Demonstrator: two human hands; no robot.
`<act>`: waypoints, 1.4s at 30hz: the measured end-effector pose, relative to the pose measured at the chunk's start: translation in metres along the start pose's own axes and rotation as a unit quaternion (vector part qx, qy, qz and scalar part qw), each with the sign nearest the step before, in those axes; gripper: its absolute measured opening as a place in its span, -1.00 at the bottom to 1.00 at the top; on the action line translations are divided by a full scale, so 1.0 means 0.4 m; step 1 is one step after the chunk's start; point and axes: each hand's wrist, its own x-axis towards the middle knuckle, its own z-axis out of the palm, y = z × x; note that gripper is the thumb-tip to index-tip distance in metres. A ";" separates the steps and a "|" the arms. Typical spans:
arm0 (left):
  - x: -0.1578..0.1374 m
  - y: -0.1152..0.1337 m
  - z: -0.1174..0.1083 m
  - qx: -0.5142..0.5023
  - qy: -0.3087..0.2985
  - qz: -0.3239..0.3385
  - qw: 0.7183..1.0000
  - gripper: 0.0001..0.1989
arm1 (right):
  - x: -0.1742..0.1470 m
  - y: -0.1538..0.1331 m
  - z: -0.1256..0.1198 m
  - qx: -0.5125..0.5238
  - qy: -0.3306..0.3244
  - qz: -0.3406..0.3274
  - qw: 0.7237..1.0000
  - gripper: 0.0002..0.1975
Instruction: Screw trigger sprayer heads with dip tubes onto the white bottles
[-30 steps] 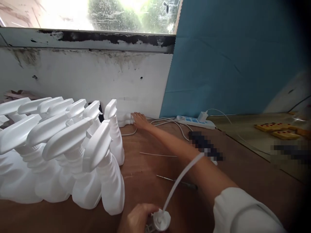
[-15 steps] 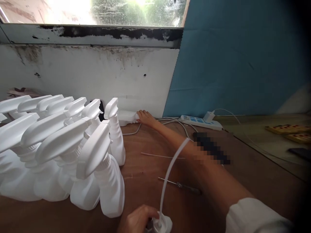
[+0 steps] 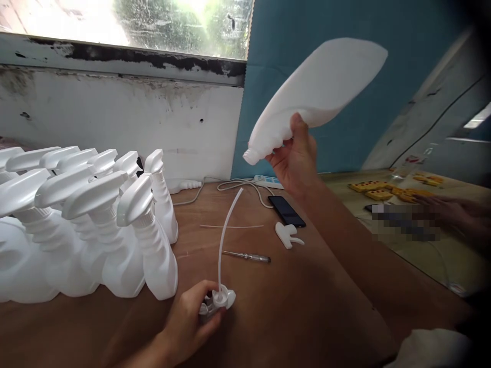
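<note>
My left hand [image 3: 192, 314] is closed around a white trigger spray head [image 3: 229, 299] low over the table. A thin curved dip tube [image 3: 223, 230] rises from its collar. Up at the right, my right hand [image 3: 294, 158] grips a white plastic bottle [image 3: 322, 82] by its ribbed neck. That bottle is tilted, its bare threaded mouth down to the left and its base up to the right. Several white spray bottles [image 3: 159, 255] with heads on stand in rows at the left.
A screwdriver [image 3: 249, 256], a thin rod [image 3: 233, 226], a phone [image 3: 286, 210] and a white trigger part [image 3: 286, 235] lie on the brown table [image 3: 307, 306]. Another bottle [image 3: 184, 185] lies by the wall near a power strip [image 3: 268, 180]. Another person's hand is near yellow pieces [image 3: 368, 186] at right.
My right hand has lifted a bottle from beside the wall and swung it up to the right. My left hand still holds the spray head. The view has shifted right.
</note>
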 end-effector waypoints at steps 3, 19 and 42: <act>-0.002 0.000 0.001 0.013 -0.003 0.010 1.000 -0.81 | -0.053 -0.050 0.031 0.054 -0.032 0.037 0.997 -0.81; 0.002 0.011 -0.003 0.043 -0.007 0.037 0.998 -0.82 | -0.151 -0.082 0.023 0.021 0.028 -0.004 0.999 -0.84; 0.005 0.007 0.009 -0.087 0.103 -0.036 0.990 -0.57 | -0.475 0.122 -0.035 -0.088 -0.031 0.191 0.977 -0.76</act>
